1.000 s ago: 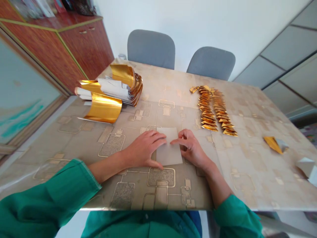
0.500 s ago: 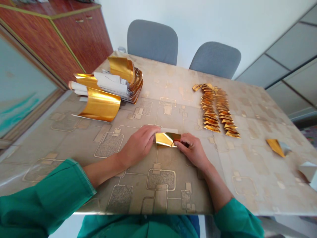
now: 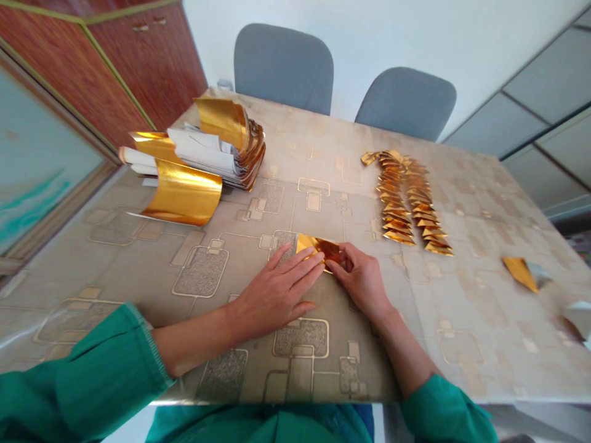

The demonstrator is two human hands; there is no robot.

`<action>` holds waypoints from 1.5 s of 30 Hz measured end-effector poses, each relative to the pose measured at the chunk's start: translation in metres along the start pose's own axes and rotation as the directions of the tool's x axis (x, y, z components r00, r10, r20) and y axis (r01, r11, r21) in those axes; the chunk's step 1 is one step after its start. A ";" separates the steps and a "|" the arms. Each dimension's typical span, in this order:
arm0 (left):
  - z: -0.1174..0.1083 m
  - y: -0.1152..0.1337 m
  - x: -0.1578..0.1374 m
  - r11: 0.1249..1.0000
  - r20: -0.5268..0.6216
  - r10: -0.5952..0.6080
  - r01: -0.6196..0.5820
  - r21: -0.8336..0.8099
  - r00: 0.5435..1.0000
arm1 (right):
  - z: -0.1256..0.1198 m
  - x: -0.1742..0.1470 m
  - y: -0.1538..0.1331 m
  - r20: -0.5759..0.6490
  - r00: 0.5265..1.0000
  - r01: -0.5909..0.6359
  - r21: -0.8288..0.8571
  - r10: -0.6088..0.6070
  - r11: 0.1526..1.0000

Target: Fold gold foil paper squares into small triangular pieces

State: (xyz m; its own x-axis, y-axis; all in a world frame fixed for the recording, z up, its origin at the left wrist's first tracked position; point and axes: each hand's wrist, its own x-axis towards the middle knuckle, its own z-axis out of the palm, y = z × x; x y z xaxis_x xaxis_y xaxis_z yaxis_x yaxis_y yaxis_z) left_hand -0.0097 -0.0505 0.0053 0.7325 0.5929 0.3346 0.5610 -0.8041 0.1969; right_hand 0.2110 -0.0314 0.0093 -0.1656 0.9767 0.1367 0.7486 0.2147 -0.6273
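A partly folded sheet of gold foil paper (image 3: 306, 242) lies on the table in front of me. My left hand (image 3: 277, 292) rests flat across its near left part, fingers stretched out and pointing to the right. At the paper's right end my right hand (image 3: 362, 274) pinches it between thumb and fingers. The fingers of the left hand cover much of the paper's near edge. Two rows of folded gold paper pieces (image 3: 394, 197) stand overlapping farther off to the right.
At the left back is a stack of curled gold and white sheets (image 3: 212, 147), with one gold sheet (image 3: 184, 194) bent in front. A small gold piece (image 3: 521, 272) and a white-and-brown object (image 3: 577, 320) lie far right. Two grey chairs (image 3: 284, 67) stand behind the patterned table (image 3: 305, 375).
My left hand has moved from the paper's left edge down and right, its fingers now stretched out over the paper. The right hand keeps its pinch on the right end.
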 end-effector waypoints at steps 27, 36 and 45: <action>0.011 -0.002 -0.005 0.999 0.156 -0.047 0.042 0.035 0.987 | 0.010 0.000 -0.001 -0.088 0.992 -0.100 -0.053 0.095 0.994; 0.012 -0.002 -0.007 0.998 0.152 -0.050 0.045 0.035 0.987 | 0.009 0.001 0.001 -0.079 0.995 -0.071 -0.118 0.062 0.990; 0.010 -0.002 -0.005 0.998 0.163 -0.048 0.042 0.044 0.985 | 0.009 0.004 -0.004 -0.082 0.996 -0.056 -0.209 0.039 0.976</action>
State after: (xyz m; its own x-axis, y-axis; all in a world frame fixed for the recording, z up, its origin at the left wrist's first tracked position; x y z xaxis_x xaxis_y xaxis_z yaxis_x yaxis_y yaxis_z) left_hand -0.0111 -0.0512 -0.0057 0.7575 0.6303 0.1701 0.6076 -0.7759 0.1695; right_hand 0.2016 -0.0281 0.0056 -0.0827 0.9811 0.1747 0.8741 0.1556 -0.4602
